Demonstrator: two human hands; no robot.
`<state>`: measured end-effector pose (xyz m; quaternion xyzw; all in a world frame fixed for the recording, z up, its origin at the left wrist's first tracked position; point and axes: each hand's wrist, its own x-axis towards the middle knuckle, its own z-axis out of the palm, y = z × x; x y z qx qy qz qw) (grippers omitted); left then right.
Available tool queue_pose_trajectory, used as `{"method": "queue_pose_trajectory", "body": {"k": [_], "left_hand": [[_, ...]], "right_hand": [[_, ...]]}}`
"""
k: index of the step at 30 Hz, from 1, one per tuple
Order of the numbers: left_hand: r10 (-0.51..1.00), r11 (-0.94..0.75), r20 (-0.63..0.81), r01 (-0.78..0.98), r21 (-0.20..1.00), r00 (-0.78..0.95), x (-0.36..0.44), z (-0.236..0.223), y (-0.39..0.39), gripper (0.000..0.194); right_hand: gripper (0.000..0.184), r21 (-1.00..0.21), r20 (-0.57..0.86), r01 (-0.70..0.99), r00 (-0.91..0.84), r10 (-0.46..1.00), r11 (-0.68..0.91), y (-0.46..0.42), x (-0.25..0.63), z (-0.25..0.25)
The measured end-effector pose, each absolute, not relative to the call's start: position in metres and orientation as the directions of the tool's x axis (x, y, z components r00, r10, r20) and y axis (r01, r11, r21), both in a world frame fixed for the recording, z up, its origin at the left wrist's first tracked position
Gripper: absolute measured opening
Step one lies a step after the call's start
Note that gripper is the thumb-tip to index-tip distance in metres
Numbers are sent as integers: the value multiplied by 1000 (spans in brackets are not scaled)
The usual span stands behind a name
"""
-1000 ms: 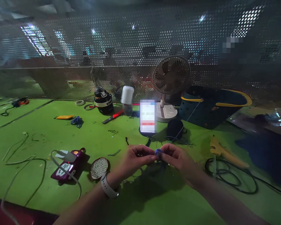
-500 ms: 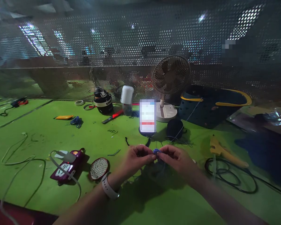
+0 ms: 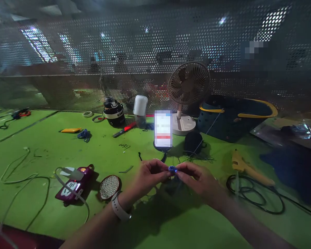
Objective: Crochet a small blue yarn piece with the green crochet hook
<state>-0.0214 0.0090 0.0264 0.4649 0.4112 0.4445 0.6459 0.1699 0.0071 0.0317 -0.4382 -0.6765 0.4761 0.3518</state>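
Between the fingertips of both hands is a small blue yarn piece [image 3: 172, 168], rounded and looking knotted or crocheted. My left hand [image 3: 153, 174], with a white watch band on its wrist, pinches its left side. On the opposite side, the thumb and forefinger of my right hand [image 3: 197, 176] close on it. A bright blue glint shows by the right fingertips. Just beyond the hands lies a dark yarn ball [image 3: 193, 142] with loose strands. A lit phone [image 3: 163, 128] stands upright in front of me, its screen blurred.
A fan [image 3: 188, 83] and a dark blue basket [image 3: 230, 121] stand at the back. A yellow glue gun [image 3: 248, 169] with coiled cord lies right. To the left are a purple device [image 3: 76, 183], a round dotted disc [image 3: 110, 187], a yellow cutter [image 3: 70, 130] and a black jug [image 3: 114, 112].
The fingers have turned the blue yarn piece slightly, so it looks flatter and wider. My right hand has shifted a little; both hands keep their pinch.
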Motion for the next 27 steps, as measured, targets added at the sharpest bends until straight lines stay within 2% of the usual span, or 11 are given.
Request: {"method": "queue_pose_trajectory", "body": {"k": [10, 15, 17, 21, 27], "left_hand": [[983, 92, -67, -145, 985, 172, -16, 17, 4, 16], [987, -19, 48, -194, 981, 151, -12, 10, 1, 12], [982, -64, 97, -193, 979, 164, -13, 10, 0, 10], [955, -94, 136, -165, 982, 263, -18, 15, -2, 8], [937, 4, 110, -325, 946, 331, -22, 17, 4, 15]], "right_hand": [[12, -896, 177, 355, -263, 948, 266, 5, 165, 25], [11, -842, 196, 443, -280, 940, 308, 5, 165, 24], [10, -802, 266, 461, -296, 917, 381, 6, 167, 23], [7, -747, 401, 414, -344, 849, 521, 10, 174, 22], [5, -782, 383, 308, -449, 807, 542, 15, 180, 29]]}}
